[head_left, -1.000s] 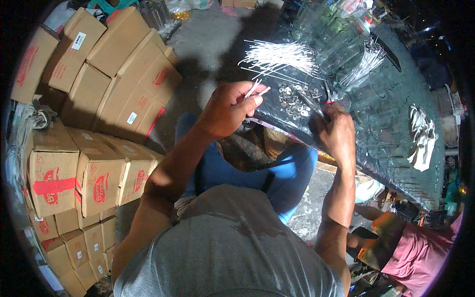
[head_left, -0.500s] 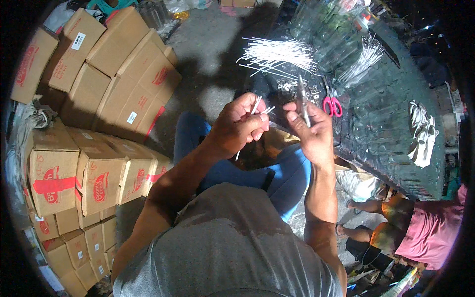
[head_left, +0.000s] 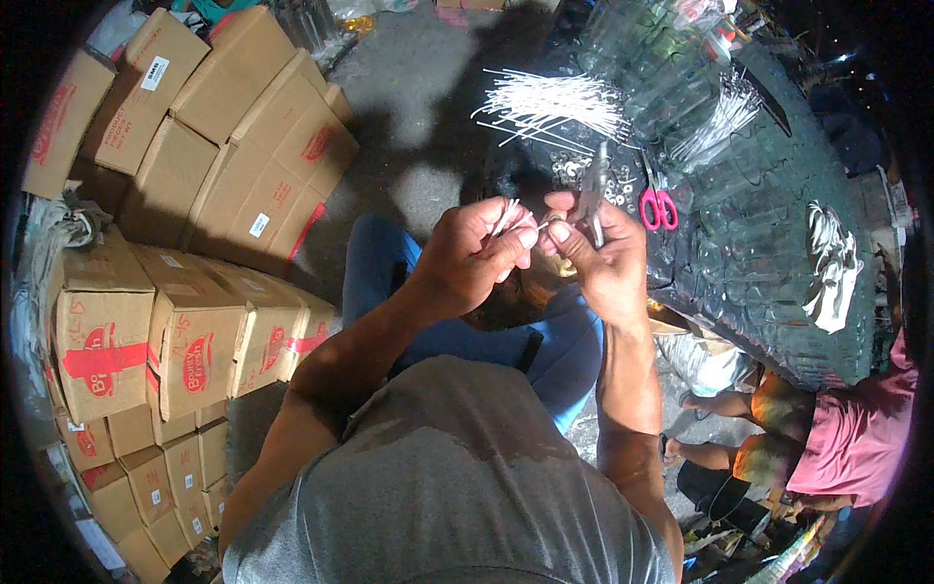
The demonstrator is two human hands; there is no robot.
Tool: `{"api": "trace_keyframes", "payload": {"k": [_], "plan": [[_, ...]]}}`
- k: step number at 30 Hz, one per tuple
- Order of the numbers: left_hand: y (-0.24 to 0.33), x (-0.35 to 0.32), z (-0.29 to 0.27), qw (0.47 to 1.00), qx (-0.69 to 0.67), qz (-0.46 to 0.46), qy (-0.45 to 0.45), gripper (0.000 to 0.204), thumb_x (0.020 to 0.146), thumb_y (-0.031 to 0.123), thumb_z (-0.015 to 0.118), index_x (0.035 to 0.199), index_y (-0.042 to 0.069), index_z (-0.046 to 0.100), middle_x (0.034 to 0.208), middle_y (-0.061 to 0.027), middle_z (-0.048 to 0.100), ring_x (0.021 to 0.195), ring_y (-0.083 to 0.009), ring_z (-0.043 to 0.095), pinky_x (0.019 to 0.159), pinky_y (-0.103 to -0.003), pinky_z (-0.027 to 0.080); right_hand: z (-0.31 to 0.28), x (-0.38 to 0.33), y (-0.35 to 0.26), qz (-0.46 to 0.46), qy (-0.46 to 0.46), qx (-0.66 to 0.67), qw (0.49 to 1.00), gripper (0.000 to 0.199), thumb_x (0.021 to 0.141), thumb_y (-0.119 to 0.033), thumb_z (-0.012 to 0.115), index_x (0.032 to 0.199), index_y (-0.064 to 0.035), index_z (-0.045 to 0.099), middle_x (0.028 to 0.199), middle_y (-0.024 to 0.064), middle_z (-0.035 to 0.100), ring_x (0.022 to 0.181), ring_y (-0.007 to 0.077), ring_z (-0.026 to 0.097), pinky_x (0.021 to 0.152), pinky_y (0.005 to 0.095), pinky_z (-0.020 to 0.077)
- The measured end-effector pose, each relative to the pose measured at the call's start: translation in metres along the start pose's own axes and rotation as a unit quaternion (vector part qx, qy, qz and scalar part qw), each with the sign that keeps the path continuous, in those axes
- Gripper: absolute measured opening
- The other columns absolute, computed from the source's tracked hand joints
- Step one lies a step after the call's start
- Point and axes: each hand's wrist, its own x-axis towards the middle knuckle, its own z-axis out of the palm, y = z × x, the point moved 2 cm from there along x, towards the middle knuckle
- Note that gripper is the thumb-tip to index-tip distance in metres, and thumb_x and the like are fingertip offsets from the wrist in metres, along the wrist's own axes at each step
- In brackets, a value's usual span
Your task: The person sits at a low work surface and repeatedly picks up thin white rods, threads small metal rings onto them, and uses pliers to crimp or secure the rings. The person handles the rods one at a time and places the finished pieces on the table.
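My left hand [head_left: 465, 255] is closed round a few thin white wick-like strands [head_left: 508, 216], whose ends show between thumb and fingers. Close by on the right, my right hand [head_left: 615, 263] keeps a pair of metal pliers [head_left: 596, 190] in its palm, jaws pointing away from me. Its thumb and forefinger pinch at the tip of a strand, almost meeting my left fingertips; any small piece there is too tiny to make out. Beyond the hands, a loose pile of white strands [head_left: 555, 105] lies on the dark table, with small pale rings [head_left: 621, 185] scattered in front of it.
Pink-handled scissors [head_left: 659, 208] lie right of the rings. Clear glasses [head_left: 647, 73] and a second strand bundle [head_left: 725, 115] stand farther back. White gloves [head_left: 830, 273] rest on the table's right. Cardboard boxes [head_left: 199, 341] are stacked at left. Another person [head_left: 846, 438] is at lower right.
My right hand has moved left to meet the left hand, and its thumb and forefinger now pinch at a strand's tip. The pliers stay in its palm.
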Motion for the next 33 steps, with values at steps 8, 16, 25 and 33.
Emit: {"api": "trace_keyframes", "payload": {"k": [8, 16, 25, 33], "plan": [[0.0, -0.002, 0.001, 0.999, -0.042, 0.021, 0.012, 0.016, 0.101, 0.016, 0.057, 0.103, 0.001, 0.062, 0.081, -0.0027, 0.064, 0.062, -0.0032, 0.049, 0.055, -0.02, 0.039, 0.007, -0.004, 0.016, -0.034, 0.025, 0.069, 0.997, 0.014, 0.092, 0.004, 0.067, 0.105, 0.0038, 0.066, 0.087, 0.0103, 0.071, 0.077, 0.015, 0.068, 0.072, 0.028, 0.0555], [0.007, -0.002, -0.006, 0.997, -0.065, -0.039, -0.014, 0.017, 0.101, 0.017, 0.056, 0.097, 0.002, 0.064, 0.075, -0.0008, 0.062, 0.057, -0.0031, 0.046, 0.052, -0.02, 0.037, 0.005, 0.0, 0.016, 0.013, -0.019, 0.197, 0.98, 0.011, 0.092, 0.0, 0.068, 0.102, 0.005, 0.068, 0.09, 0.0128, 0.072, 0.077, 0.0187, 0.069, 0.07, 0.0308, 0.0557], [0.001, -0.003, -0.006, 0.994, -0.069, -0.074, -0.04, 0.017, 0.1, 0.017, 0.057, 0.098, 0.003, 0.066, 0.073, -0.0004, 0.061, 0.054, -0.003, 0.044, 0.048, -0.021, 0.035, 0.002, 0.002, 0.015, 0.057, -0.036, 0.184, 0.981, 0.014, 0.091, -0.004, 0.07, 0.103, 0.0036, 0.069, 0.087, 0.0128, 0.073, 0.072, 0.0182, 0.069, 0.062, 0.0268, 0.0526], [0.001, -0.002, -0.006, 0.989, -0.106, -0.091, -0.054, 0.017, 0.099, 0.018, 0.058, 0.099, 0.003, 0.066, 0.071, 0.0002, 0.059, 0.053, -0.0034, 0.044, 0.048, -0.02, 0.035, -0.002, 0.0, 0.019, 0.088, -0.038, 0.214, 0.972, 0.014, 0.092, -0.004, 0.069, 0.104, 0.0031, 0.07, 0.087, 0.0129, 0.074, 0.069, 0.0179, 0.069, 0.058, 0.0224, 0.0494]]}}
